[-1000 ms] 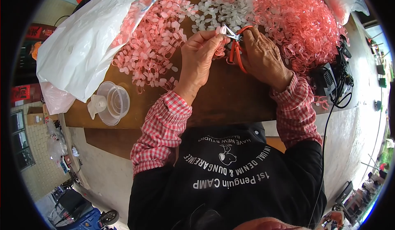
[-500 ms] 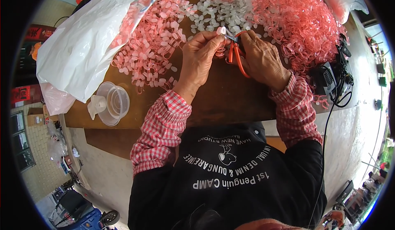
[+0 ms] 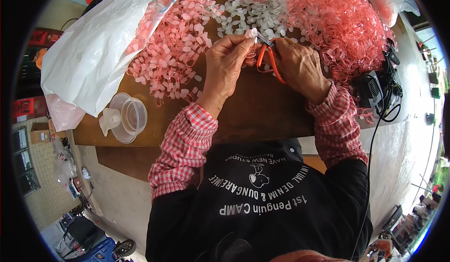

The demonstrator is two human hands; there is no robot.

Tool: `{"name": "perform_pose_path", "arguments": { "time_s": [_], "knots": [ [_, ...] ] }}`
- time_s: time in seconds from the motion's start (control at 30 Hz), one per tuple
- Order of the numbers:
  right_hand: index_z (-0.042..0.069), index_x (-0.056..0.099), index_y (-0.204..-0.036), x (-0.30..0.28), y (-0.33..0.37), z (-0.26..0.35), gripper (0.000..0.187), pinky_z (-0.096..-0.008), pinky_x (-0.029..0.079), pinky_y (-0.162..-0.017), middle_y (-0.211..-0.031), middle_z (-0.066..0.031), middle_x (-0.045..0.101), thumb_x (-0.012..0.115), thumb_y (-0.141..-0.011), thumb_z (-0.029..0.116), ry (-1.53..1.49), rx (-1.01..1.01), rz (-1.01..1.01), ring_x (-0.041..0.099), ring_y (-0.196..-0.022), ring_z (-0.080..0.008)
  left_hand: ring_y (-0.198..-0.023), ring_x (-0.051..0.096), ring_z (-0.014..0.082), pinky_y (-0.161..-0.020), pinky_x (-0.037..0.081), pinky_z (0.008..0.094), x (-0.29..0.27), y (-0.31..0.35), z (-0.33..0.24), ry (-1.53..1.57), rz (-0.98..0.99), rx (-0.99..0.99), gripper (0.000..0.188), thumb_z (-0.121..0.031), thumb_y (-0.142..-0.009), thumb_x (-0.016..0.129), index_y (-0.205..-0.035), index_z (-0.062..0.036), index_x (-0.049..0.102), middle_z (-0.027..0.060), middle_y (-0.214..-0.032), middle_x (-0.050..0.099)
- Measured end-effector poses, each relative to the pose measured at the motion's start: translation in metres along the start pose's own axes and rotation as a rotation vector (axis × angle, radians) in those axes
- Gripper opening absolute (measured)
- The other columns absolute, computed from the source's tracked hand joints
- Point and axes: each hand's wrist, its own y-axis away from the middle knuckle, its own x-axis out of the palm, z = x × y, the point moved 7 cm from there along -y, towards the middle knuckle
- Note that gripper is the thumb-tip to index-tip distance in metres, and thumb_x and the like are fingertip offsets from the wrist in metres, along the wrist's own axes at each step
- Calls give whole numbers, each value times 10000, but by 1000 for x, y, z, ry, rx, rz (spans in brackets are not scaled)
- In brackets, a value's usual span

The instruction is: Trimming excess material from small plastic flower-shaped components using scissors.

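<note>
The left hand is up over the brown wooden table. Its thumb & fingers are pinched tight on a small clear plastic piece, held just above the table, right at the tip of the cutters.

The right hand is wrapped around small cutters w/ orange handles. The fingers are closed on the handles. The metal tip of the cutters touches the small clear piece. You can't tell if the tip is biting or just resting there; it's too small to see.

Both hands are close together, almost touching, near the far middle of the table.

Behind the hands there's a big heap of pink plastic loops, on the right side. In the middle is a patch of little whitish oval bits. To the left is a spread of pink oval bits.

A big white plastic bag lies on the left part of the table. Near the front edge is a round clear plastic tub w/ a bit of crumpled plastic beside it.

On the right edge sits a black box w/ black cables.

The person wears red & white checked sleeves.
</note>
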Motion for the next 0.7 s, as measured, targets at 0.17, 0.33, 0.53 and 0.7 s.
{"name": "perform_pose_path", "arguments": {
  "time_s": [0.17, 0.33, 0.53, 0.7],
  "knots": [
    [27, 509, -780, 0, -1, -4, 299, -429, 447, -481, -680, -138, 588, 641, -889, 273, -34, 40, 61, 594, -544, -334, -832, 680, 148, -622, 485, 243, 0, 0, -2, -8, 7, -2, 118, -121, -928, 632, -994, -25, 645, 121, -915, 702],
    [32, 546, -873, -6, -3, -2, 269, -427, 471, -529, -765, -141, 584, 662, -869, 274, -32, 89, 56, 606, -624, -340, -728, 643, 103, -579, 476, 218, 2, 3, -12, -83, -14, 75, 97, -89, -922, 632, -982, -15, 648, 104, -880, 702],
    [39, 556, -926, -13, -5, 0, 241, -426, 483, -566, -833, -131, 570, 657, -864, 249, 21, 88, -30, 611, -696, -344, -664, 597, 68, -581, 472, 208, 1, 3, -9, -141, -11, 49, 88, -81, -918, 633, -950, -3, 659, 86, -846, 700],
    [38, 566, -872, -8, -4, -5, 232, -437, 475, -543, -809, -124, 595, 659, -860, 250, -16, 81, 7, 602, -629, -350, -670, 602, 64, -585, 479, 209, -2, 1, -9, -167, -12, 59, 90, -80, -917, 634, -961, -3, 652, 79, -842, 698]
  ]
}}
